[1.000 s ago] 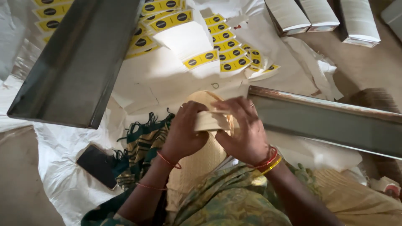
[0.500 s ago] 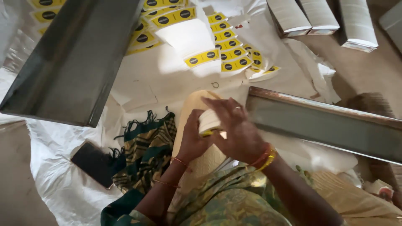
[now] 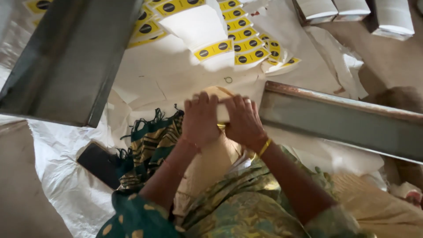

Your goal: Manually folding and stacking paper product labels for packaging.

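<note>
Head view: both hands are working close together at the centre, over the lap. Left hand (image 3: 200,118) is lying palm down with fingers curled over the left end of a pale folded paper piece (image 3: 222,110); right hand (image 3: 243,120) is gripping the right end the same way, fingers bent over the top edge. Hands are nearly touching, the paper sitting between and under them, so most of it is hidden; possibly a small stack, cannot tell. A gold bangle (image 3: 264,147) is sitting on the right wrist, a thin red thread on the left wrist. Beyond the hands, yellow labels with black ovals (image 3: 238,42) are lying spread over white sheets (image 3: 176,75). A long grey metal channel (image 3: 70,57) is slanting at upper left, and a second metal channel (image 3: 343,121) is running just beside the right hand toward the right edge. White paper bundles (image 3: 352,11) are lying at top right. A dark flat phone-like object (image 3: 99,163) is resting on the white woven sack (image 3: 66,185) at lower left, beside the green patterned cloth (image 3: 150,145).
</note>
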